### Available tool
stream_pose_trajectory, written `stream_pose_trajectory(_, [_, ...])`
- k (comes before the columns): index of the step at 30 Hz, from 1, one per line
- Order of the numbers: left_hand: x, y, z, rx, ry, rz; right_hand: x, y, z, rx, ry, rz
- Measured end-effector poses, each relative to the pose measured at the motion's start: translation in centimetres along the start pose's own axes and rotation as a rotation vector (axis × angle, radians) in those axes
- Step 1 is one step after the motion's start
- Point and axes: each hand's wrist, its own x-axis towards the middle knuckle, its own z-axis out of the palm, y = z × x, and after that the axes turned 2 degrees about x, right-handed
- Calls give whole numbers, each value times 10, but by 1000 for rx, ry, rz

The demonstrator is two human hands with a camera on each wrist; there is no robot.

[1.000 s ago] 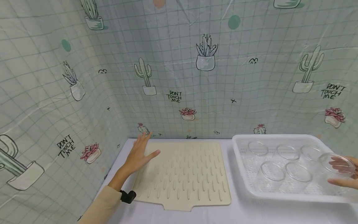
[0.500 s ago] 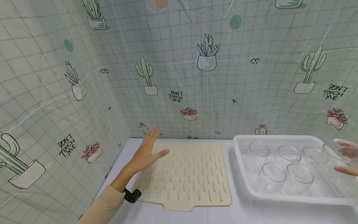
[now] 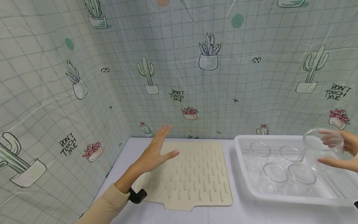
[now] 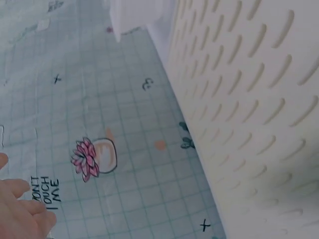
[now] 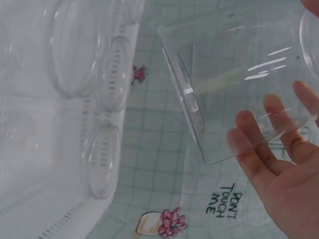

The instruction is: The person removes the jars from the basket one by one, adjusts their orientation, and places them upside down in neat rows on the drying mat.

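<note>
My right hand (image 3: 350,143) grips a clear glass or plastic cup (image 3: 313,157) around its side, above the right part of a white basket (image 3: 279,199). In the right wrist view the cup (image 5: 224,89) lies across the picture, with the fingers (image 5: 259,162) spread along its wall and the thumb mostly out of frame. My left hand (image 3: 152,157) is held over the left side of a beige ridged mat (image 3: 201,180), fingers straight, thumb spread, holding nothing. Its fingertips (image 4: 37,209) show at the lower left of the left wrist view.
Several more clear cups (image 3: 275,172) stand mouth up in the basket, mostly towards its left and back. A white tabletop (image 3: 212,214) bears the mat and basket. Behind and to the left hangs a cactus-print curtain (image 3: 218,87).
My right hand has lifted the cup from the basket's right end and carried it up and left. My left hand has drifted right over the mat, still open.
</note>
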Motion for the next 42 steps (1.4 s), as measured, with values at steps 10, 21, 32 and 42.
stream_pose_trajectory(10, [2, 24, 5, -71, -19, 65, 14, -80, 18, -12, -88, 40])
stream_pose_trajectory(21, [-6, 76, 0, -305, -89, 101, 33, -131, 46, 30, -191, -69])
stream_pose_trajectory(32, [1, 75, 23, -385, -75, 93, 48, -153, 90, 38, -236, -235])
stream_pose_trajectory(42, [6, 88, 40, -486, -54, 122, 53, -163, 131, 64, -303, -248])
